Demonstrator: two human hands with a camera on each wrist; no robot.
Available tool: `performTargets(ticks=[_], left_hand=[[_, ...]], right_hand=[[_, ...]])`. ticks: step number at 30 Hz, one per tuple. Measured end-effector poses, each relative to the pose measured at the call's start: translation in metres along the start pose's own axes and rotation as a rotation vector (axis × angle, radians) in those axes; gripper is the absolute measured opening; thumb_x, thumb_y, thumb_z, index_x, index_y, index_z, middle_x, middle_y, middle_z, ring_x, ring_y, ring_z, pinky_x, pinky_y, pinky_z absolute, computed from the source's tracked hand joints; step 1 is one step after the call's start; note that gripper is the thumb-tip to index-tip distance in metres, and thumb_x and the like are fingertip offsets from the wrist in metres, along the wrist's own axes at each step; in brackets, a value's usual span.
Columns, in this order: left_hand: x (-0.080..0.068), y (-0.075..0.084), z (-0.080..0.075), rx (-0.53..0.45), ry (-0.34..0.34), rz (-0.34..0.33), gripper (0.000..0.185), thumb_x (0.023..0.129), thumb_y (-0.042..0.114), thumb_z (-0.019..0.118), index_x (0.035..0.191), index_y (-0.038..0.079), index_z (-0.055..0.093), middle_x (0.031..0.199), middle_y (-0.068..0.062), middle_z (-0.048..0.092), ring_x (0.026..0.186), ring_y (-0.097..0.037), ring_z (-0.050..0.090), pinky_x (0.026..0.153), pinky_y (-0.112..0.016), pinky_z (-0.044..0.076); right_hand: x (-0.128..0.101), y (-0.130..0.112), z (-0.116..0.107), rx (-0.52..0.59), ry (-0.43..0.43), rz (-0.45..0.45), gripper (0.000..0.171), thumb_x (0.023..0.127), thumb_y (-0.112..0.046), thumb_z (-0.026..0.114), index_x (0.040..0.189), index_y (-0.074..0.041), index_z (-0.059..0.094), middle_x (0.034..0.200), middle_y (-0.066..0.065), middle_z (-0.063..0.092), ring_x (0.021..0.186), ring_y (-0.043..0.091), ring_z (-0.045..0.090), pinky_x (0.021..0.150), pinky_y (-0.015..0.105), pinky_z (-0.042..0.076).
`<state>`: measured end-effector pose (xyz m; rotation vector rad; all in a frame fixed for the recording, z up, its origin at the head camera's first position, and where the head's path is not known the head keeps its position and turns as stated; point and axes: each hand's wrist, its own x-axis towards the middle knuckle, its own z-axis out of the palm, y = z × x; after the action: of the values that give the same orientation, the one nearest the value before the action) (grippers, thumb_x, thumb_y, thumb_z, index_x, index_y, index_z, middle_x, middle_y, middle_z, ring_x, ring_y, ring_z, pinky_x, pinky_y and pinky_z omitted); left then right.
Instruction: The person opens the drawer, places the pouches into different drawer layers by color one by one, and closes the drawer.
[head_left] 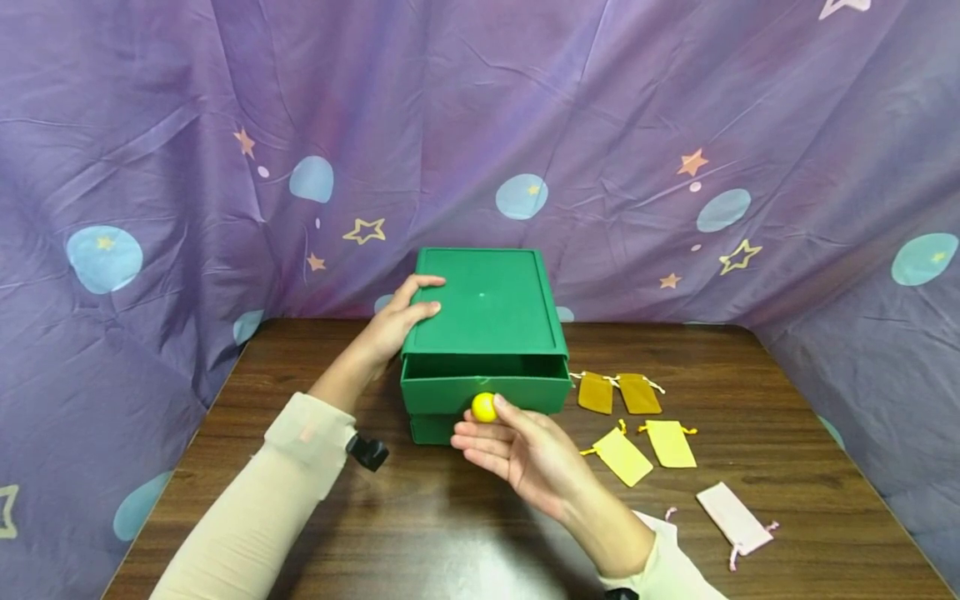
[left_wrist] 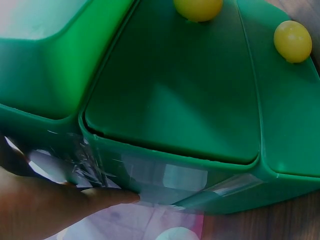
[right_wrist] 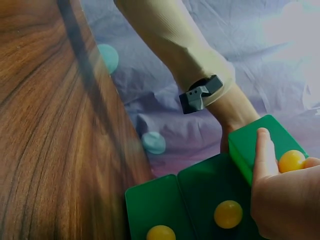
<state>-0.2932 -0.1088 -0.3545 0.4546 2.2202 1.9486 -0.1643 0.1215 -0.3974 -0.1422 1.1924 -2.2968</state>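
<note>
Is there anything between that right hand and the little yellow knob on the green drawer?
Nothing visible. The right hand is already at the yellow knob, fingertips touching it on the front of the upper drawer. The left hand rests on the green box, off to the side.

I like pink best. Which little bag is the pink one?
The pink bag lies alone nearest the table's front right; the other four pouches are yellow or mustard, closer to the green box.

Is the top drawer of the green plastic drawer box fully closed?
No, the top drawer juts forward from the green plastic drawer box, with the right hand pinching its yellow round knob.
</note>
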Motion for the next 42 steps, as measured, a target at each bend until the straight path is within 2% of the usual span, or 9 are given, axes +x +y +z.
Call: performTargets(ticks=[10, 20, 26, 42], left_hand=[[0.001, -0.001, 0.0, -0.016, -0.001, 0.009, 0.049, 0.104, 0.017, 0.05, 0.152, 0.011, 0.041, 0.157, -0.017, 0.031, 0.128, -0.034, 0.044, 0.106, -0.044, 0.039], [0.001, -0.001, 0.0, -0.016, 0.002, 0.005, 0.049, 0.104, 0.017, 0.05, 0.152, 0.01, 0.04, 0.154, -0.018, 0.034, 0.121, -0.032, 0.05, 0.097, -0.036, 0.045], [0.001, -0.001, 0.0, -0.016, 0.0, 0.011, 0.049, 0.104, 0.016, 0.05, 0.152, 0.01, 0.04, 0.154, -0.018, 0.034, 0.12, -0.032, 0.05, 0.096, -0.035, 0.044], [0.001, -0.001, 0.0, 0.006, 0.004, 0.017, 0.049, 0.104, 0.018, 0.051, 0.152, 0.01, 0.041, 0.158, -0.016, 0.031, 0.132, -0.034, 0.041, 0.109, -0.046, 0.035]], right_hand=[[-0.004, 0.002, 0.001, 0.0, 0.001, 0.001, 0.039, 0.11, -0.034, 0.05, 0.117, -0.002, 0.069, 0.114, 0.016, 0.075, 0.109, 0.027, 0.072, 0.1, 0.04, 0.053], [-0.008, 0.004, 0.001, 0.001, -0.021, 0.002, 0.039, 0.111, -0.033, 0.047, 0.116, -0.002, 0.07, 0.114, 0.015, 0.075, 0.109, 0.026, 0.072, 0.102, 0.041, 0.051], [-0.01, 0.006, 0.002, 0.017, -0.029, 0.002, 0.038, 0.111, -0.033, 0.047, 0.115, -0.003, 0.071, 0.112, 0.014, 0.076, 0.108, 0.026, 0.073, 0.098, 0.038, 0.054], [-0.015, 0.009, 0.003, 0.013, -0.032, 0.007, 0.038, 0.111, -0.032, 0.048, 0.116, -0.002, 0.07, 0.113, 0.016, 0.075, 0.108, 0.026, 0.072, 0.098, 0.039, 0.054]])
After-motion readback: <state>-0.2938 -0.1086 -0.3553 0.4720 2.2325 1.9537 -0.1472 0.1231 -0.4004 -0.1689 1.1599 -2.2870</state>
